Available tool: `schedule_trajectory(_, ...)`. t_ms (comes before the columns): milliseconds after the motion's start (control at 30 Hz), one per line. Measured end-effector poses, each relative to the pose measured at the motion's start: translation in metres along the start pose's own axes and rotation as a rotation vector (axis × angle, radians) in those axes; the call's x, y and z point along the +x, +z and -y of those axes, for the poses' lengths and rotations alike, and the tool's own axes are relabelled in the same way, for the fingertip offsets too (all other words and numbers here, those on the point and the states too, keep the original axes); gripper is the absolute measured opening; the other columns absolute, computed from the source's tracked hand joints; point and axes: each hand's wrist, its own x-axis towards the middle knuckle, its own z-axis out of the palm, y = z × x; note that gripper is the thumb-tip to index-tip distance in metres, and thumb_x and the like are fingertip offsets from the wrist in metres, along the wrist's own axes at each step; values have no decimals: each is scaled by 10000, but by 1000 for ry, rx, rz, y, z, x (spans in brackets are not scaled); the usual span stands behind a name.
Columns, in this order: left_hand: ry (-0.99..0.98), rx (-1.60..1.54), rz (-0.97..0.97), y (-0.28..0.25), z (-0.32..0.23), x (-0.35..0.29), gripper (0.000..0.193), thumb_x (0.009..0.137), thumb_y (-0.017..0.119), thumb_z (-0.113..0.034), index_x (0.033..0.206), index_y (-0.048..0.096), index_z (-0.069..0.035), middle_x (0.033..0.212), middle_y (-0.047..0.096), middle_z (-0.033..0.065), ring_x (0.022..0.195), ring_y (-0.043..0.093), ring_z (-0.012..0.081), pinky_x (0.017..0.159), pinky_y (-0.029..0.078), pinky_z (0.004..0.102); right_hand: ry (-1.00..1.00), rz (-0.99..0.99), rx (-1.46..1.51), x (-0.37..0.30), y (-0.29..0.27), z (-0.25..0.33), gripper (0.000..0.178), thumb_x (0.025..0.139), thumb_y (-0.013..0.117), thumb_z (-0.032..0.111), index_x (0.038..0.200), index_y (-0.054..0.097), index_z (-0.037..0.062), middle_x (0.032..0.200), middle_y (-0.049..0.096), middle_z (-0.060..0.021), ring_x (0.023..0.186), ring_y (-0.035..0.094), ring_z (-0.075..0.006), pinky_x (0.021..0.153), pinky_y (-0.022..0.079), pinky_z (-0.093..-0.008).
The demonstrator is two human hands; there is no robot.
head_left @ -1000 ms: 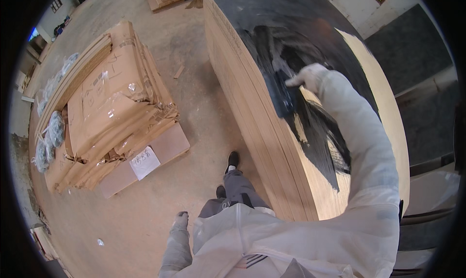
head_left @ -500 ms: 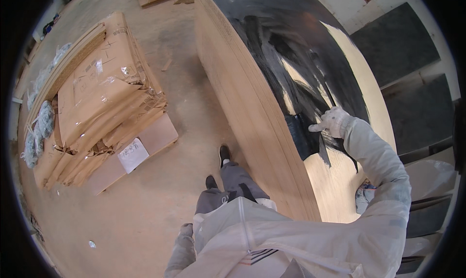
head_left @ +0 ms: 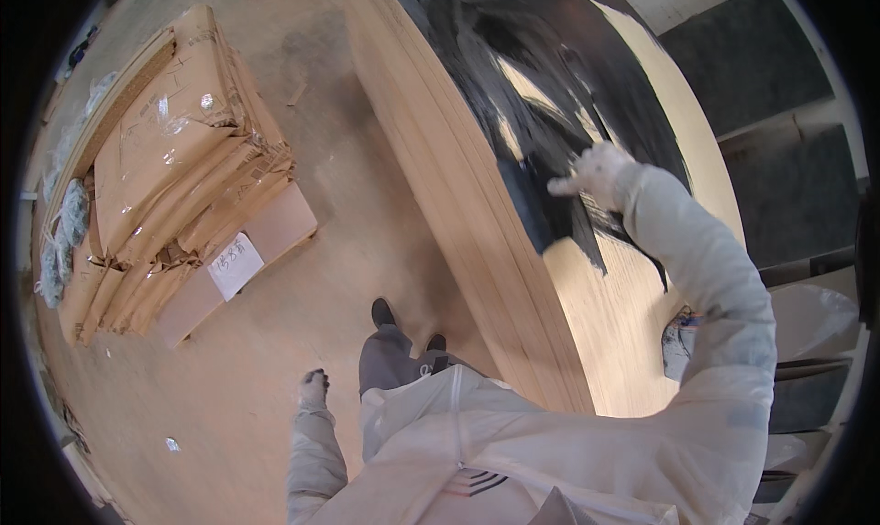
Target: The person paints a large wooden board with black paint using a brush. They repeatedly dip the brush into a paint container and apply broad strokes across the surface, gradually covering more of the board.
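My right hand (head_left: 598, 174), in a pale glove, is over a stack of large wooden boards (head_left: 469, 186), at its top face. Its fingers are curled, with the index finger stretched to the left. A thin dark line runs up from the fist; what the fingers hold is hidden. Wet-looking black paint (head_left: 577, 44) covers much of the top board in streaks, and bare pale wood shows between them. A darker, sharp-edged patch (head_left: 524, 204) lies left of the fingertips, by the board's edge. My left hand (head_left: 313, 387) hangs at my side, fingers loosely closed and dark at the tips.
Left of me sits a pile of brown-wrapped flat packages (head_left: 170, 158), with a paper sheet (head_left: 236, 265) at its near end. Clear plastic wrap (head_left: 66, 241) lies along its far side. Dark panels (head_left: 747, 62) stand to the right. Concrete floor (head_left: 229, 406) lies between the stacks.
My view has shifted, so the boards and packages sit higher and farther left. The left hand has swung forward and away from my body. My right hand remains at the painted surface.
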Motion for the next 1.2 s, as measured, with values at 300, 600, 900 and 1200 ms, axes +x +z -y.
schedule_trajectory(300,-85,469,143,31,137,-81,287,989,650,-201,1140,773,8,878,759,114,710,693,206,642,573,366,-25,-93,70,-45,70,-25,635,981,594,9,1408,703,467,1125,768,-129,1077,742,-322,1000,560,-431)
schedule_trajectory(600,-105,20,-2,16,109,-75,221,985,661,-161,1132,735,-13,826,705,72,653,639,165,585,537,317,-94,98,-84,-72,77,21,718,998,538,14,1523,574,503,1119,753,-91,1120,728,-291,996,547,-454)
schedule_trajectory(900,-81,220,89,56,103,-85,270,975,675,-168,1155,754,16,890,753,107,703,681,172,624,559,311,96,-176,125,-32,73,-29,608,965,613,51,1400,707,464,1158,780,-96,1117,740,-306,1009,555,-438)
schedule_trajectory(1200,-117,149,33,52,114,-102,279,978,675,-163,1166,744,32,916,745,120,746,691,201,667,589,346,149,20,127,-108,132,-31,565,1041,604,134,1452,648,519,1266,757,-66,1236,690,-299,1118,492,-425)
